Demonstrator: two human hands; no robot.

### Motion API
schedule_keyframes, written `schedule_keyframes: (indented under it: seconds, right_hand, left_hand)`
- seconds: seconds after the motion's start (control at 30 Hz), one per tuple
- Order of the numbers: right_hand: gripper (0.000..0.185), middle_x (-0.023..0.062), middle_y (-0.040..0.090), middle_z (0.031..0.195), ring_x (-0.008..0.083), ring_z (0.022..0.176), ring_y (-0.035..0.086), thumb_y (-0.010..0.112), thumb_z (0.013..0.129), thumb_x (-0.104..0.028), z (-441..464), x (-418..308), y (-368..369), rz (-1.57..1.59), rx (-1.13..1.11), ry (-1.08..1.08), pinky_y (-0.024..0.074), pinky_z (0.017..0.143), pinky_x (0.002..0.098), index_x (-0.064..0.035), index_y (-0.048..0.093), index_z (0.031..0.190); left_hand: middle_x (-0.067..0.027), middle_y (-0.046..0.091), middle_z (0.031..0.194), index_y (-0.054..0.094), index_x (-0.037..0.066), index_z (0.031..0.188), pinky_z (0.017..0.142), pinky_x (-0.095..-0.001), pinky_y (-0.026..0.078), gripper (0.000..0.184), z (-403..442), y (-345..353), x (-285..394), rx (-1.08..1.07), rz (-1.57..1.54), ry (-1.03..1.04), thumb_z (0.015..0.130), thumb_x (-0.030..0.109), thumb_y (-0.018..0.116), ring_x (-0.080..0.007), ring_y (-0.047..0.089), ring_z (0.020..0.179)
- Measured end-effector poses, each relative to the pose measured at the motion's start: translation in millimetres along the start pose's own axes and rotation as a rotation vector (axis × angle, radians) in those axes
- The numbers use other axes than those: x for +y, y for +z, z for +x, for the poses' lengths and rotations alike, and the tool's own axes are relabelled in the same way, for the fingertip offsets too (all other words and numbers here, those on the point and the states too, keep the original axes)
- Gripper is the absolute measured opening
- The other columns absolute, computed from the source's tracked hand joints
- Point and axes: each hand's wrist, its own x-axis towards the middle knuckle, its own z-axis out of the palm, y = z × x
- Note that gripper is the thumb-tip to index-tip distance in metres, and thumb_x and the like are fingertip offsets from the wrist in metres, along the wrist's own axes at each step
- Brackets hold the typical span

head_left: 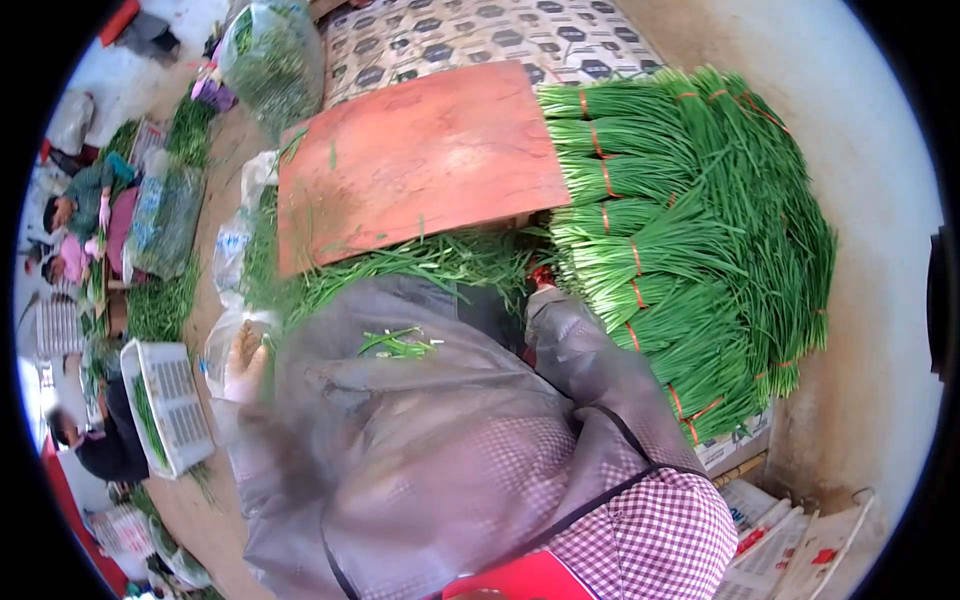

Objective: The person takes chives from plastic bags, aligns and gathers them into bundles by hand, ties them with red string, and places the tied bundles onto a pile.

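My left hand (245,362), in a pale, soiled glove, is at the left beside a clear plastic bag (222,335). Its fingers point up with the thumb apart, and I see nothing held in them. My right hand (541,276) reaches under the near right corner of a red-brown board (425,150), next to bundled green chives (610,215); only a bit of red shows past the sleeve, and its fingers are hidden. Loose green leaves (430,258) lie along the board's near edge. Cut pieces (398,343) rest on my grey apron (400,420).
Stacked bundles with orange bands fill the right side up to the wall (870,150). A white crate (168,408) and a large bag of greens (272,65) stand at the left. Several people sit farther left among greens. Folded sacks (790,545) lie at lower right.
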Motion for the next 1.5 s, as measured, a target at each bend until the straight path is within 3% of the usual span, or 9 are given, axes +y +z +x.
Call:
schedule_keyframes:
  seconds: [0.4, 1.07, 1.17, 1.2, 1.23, 1.27, 1.33, 1.4, 1.5]
  right_hand:
    - [0.02, 0.0086, 0.066, 0.078, 0.0159, 0.064, 0.059, 0.06, 0.087, -0.021, 40, 4, 41, -0.127, -0.024, 0.054, 0.0459, 0.055, 0.0275, -0.0057, 0.067, 0.098]
    - [0.018, 0.0097, 0.066, 0.07, 0.0155, 0.057, 0.057, 0.058, 0.087, -0.02, 27, -8, 18, -0.242, -0.209, 0.066, 0.0445, 0.051, 0.0274, -0.0065, 0.07, 0.086]
    - [0.018, 0.0099, 0.066, 0.069, 0.0154, 0.056, 0.057, 0.058, 0.087, -0.02, -20, -32, -33, 0.127, -0.31, -0.058, 0.0442, 0.051, 0.0274, -0.0066, 0.07, 0.084]
    - [0.022, 0.0094, 0.066, 0.068, 0.0157, 0.053, 0.054, 0.057, 0.088, -0.021, -54, -46, -53, 0.559, -0.162, -0.249, 0.043, 0.05, 0.027, -0.0036, 0.068, 0.081]
    - [0.027, 0.0079, 0.064, 0.066, 0.0139, 0.048, 0.051, 0.054, 0.091, -0.022, -51, -50, -53, 0.928, -0.017, -0.69, 0.0386, 0.045, 0.0265, -0.0006, 0.066, 0.08]
    - [0.027, 0.0098, 0.064, 0.074, 0.0196, 0.054, 0.055, 0.059, 0.091, -0.024, -96, -83, -97, 0.946, -0.069, -0.722, 0.044, 0.053, 0.0301, 0.0021, 0.064, 0.088]
    - [0.03, 0.0055, 0.062, 0.07, 0.0099, 0.047, 0.048, 0.058, 0.093, -0.03, -129, -115, -136, 1.235, -0.029, -0.692, 0.0341, 0.043, 0.021, -0.0003, 0.062, 0.094]
    - [0.025, 0.004, 0.062, 0.071, 0.0045, 0.039, 0.034, 0.057, 0.093, -0.027, -145, -140, -170, 1.413, -0.15, -0.899, 0.0272, 0.038, 0.0204, -0.0028, 0.06, 0.099]
    - [0.02, 0.0029, 0.063, 0.083, 0.0052, 0.04, 0.033, 0.052, 0.095, -0.023, -163, -186, -194, 1.604, -0.147, -1.223, 0.026, 0.039, 0.0209, -0.0056, 0.058, 0.104]
  left_hand:
    - [-0.0125, 0.055, 0.12, 0.035, -0.001, 0.14, 0.097, -0.0283, 0.039, 0.056, -68, -42, -47, 0.101, -0.003, -0.256, 0.091, 0.01, 0.059, -0.015, 0.051, 0.107]
    - [-0.0179, 0.052, 0.126, 0.035, 0.001, 0.14, 0.1, -0.0332, 0.039, 0.056, -79, -34, -49, 0.167, -0.127, -0.258, 0.091, 0.012, 0.059, -0.0218, 0.05, 0.117]
    - [-0.0179, 0.052, 0.126, 0.035, 0.0, 0.139, 0.1, -0.0336, 0.04, 0.057, -65, -41, -57, 0.142, -0.093, -0.196, 0.09, 0.013, 0.06, -0.0221, 0.05, 0.117]
    - [-0.0179, 0.052, 0.126, 0.035, 0.0, 0.139, 0.1, -0.0336, 0.04, 0.057, -55, -41, -55, 0.133, -0.1, -0.186, 0.09, 0.013, 0.06, -0.0221, 0.05, 0.117]
    - [-0.0194, 0.052, 0.127, 0.037, 0.001, 0.139, 0.1, -0.0344, 0.04, 0.056, -43, -41, -52, 0.129, -0.062, -0.169, 0.089, 0.014, 0.06, -0.0234, 0.05, 0.118]
    - [-0.021, 0.052, 0.128, 0.039, 0.002, 0.138, 0.1, -0.0353, 0.04, 0.056, -35, -40, -44, 0.129, -0.024, -0.151, 0.088, 0.015, 0.061, -0.0247, 0.05, 0.12]
    - [-0.019, 0.053, 0.129, 0.041, 0.001, 0.136, 0.1, -0.0348, 0.041, 0.056, -5, -31, -18, 0.103, 0.043, -0.093, 0.087, 0.018, 0.062, -0.0241, 0.052, 0.118]
    - [-0.0176, 0.053, 0.13, 0.045, 0.001, 0.134, 0.1, -0.0355, 0.041, 0.056, 27, -14, 5, 0.052, 0.224, 0.025, 0.086, 0.022, 0.064, -0.0244, 0.053, 0.117]
    - [-0.0175, 0.053, 0.128, 0.048, 0.004, 0.132, 0.1, -0.0371, 0.04, 0.054, 74, 25, 33, 0.021, 0.281, 0.26, 0.086, 0.028, 0.063, -0.0273, 0.053, 0.117]
